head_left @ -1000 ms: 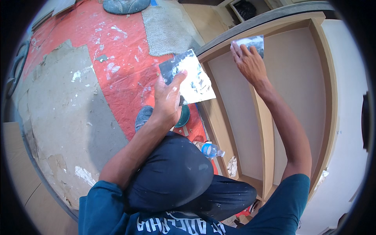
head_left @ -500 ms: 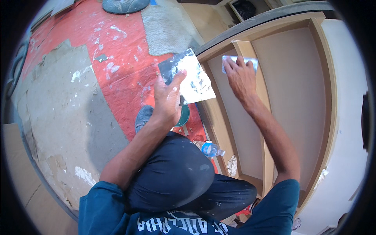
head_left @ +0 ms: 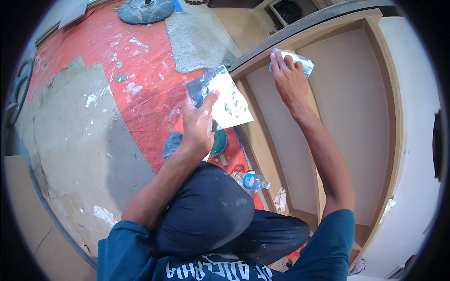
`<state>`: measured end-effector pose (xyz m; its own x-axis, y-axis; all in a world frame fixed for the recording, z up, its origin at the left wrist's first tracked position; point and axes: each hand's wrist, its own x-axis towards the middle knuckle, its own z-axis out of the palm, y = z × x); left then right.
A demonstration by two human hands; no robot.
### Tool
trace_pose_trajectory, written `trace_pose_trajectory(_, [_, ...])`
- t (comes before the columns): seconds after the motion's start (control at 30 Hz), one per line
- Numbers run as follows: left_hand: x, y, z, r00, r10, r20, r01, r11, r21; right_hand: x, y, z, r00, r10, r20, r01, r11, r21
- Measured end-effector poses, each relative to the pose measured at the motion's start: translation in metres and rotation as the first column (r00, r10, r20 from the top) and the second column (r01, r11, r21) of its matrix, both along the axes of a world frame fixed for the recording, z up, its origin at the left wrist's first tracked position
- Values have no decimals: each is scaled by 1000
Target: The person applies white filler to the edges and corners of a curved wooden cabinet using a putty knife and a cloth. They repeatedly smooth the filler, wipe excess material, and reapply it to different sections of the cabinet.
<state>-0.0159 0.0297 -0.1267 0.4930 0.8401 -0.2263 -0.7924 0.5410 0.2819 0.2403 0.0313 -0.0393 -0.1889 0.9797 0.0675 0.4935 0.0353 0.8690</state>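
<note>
My left hand (head_left: pixel 198 117) grips a square metal plate (head_left: pixel 227 103) smeared with white paste, thumb across its face. My right hand (head_left: pixel 287 75) is closed on a small flat metal scraper blade (head_left: pixel 305 66), fingers pressed on it, at the upper end of a divider (head_left: pixel 311 100) inside a long wooden frame (head_left: pixel 394 140) with pale inner panels (head_left: pixel 347 117). Whether the blade touches the wood is hard to tell. White paste marks my left thumb.
Red sheeting (head_left: pixel 140 56) with white spatters and torn grey board (head_left: pixel 70 140) lie to my left. A clear bottle (head_left: pixel 254 182) lies by my knee near a green round object (head_left: pixel 218 143). A dark disc base (head_left: pixel 140 14) and pale mat (head_left: pixel 185 42) are at the top.
My right hand moved down the divider with the blade, then back up toward the frame's upper edge. My left hand and plate are slightly lower in the view.
</note>
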Motion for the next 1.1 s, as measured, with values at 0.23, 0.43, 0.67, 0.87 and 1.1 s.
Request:
trace_pose_trajectory(0.23, [-2,1,-4,1000,15,-9,-15,1000,-2,3,27,-29,994,-63,92,69,996,-64])
trace_pose_trajectory(0.43, [-9,1,3,999,35,-15,-36,999,-16,-23,29,-44,982,-189,-13,185,971,-151])
trace_pose_trajectory(0.67, [-11,10,-11,995,-95,-15,94,992,-79,-74,-47,-47,608,8,-794,130,985,110])
trace_pose_trajectory(0.87, [-1,20,-14,974,-204,-98,171,947,-273,-115,-82,-41,-159,522,-838,242,843,480])
trace_pose_trajectory(1.1, [-9,7,-5,897,-292,-331,296,954,-39,-127,-116,-44,-7,206,-978,154,967,203])
